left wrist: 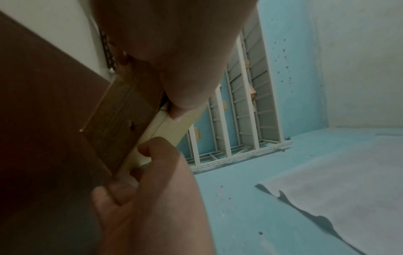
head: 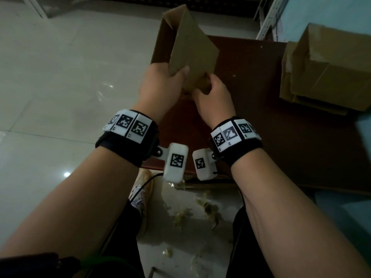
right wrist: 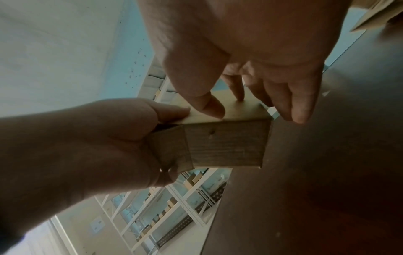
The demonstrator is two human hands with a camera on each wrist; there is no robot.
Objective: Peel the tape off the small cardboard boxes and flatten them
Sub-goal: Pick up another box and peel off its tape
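Note:
A small brown cardboard box, open at its far end, is held tilted above the dark brown table. My left hand grips its near left corner with the thumb on top. My right hand pinches the near right corner. In the left wrist view my left thumb presses a pale flap edge of the box, and the right hand's fingers curl on it from below. In the right wrist view the right thumb and fingers straddle the box, whose left end the left hand clasps.
More cardboard boxes are piled on the table's right side. Crumpled tape scraps litter the pale tiled floor by my feet, beside a shoe. White metal shelving stands against a blue wall.

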